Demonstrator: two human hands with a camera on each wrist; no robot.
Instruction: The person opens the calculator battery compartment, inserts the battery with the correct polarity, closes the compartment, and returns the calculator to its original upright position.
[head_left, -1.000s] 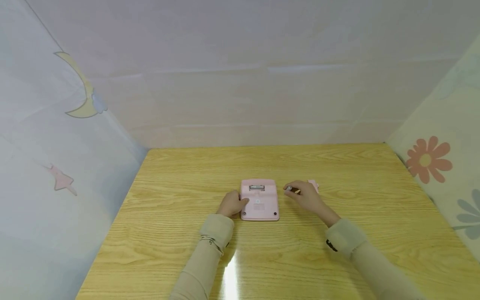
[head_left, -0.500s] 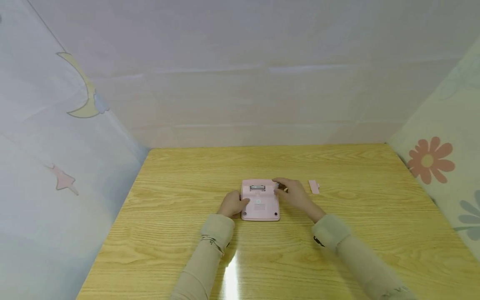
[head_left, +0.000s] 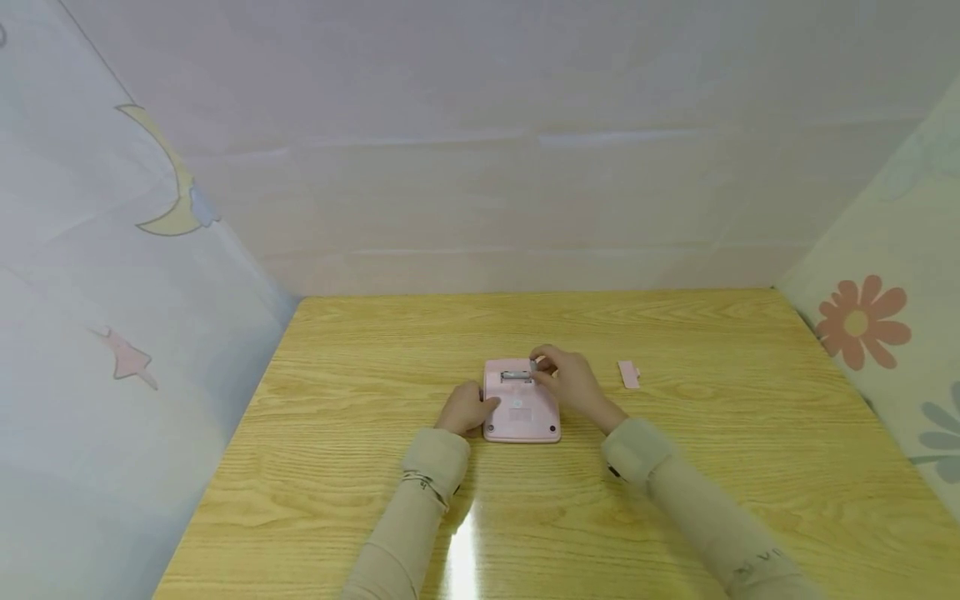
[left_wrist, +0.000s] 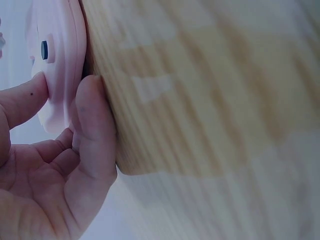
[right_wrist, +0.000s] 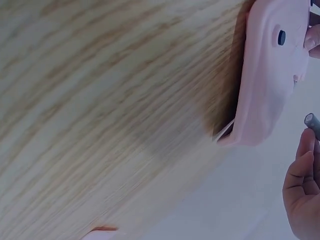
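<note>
A pink calculator (head_left: pixel 521 425) lies face down on the wooden table, its back and small dark feet showing. Its battery compartment (head_left: pixel 516 375), near the far edge, is uncovered and has a silver battery in it. My left hand (head_left: pixel 460 408) grips the calculator's left edge; in the left wrist view the thumb presses the back while the fingers sit along the side. Between thumb and fingers of my right hand (head_left: pixel 572 379) a small cylindrical battery (right_wrist: pixel 314 124) is pinched, held over the calculator at the right end of the compartment.
To the right of the calculator lies a pink battery cover (head_left: pixel 628 374). The wooden table (head_left: pixel 360 342) runs back to a pale wall sheet (head_left: pixel 450 208), with printed sheets on both sides.
My right hand has moved left with the battery, from beside the cover to over the calculator's compartment, leaving the cover fully in view. My left hand keeps its grip in place.
</note>
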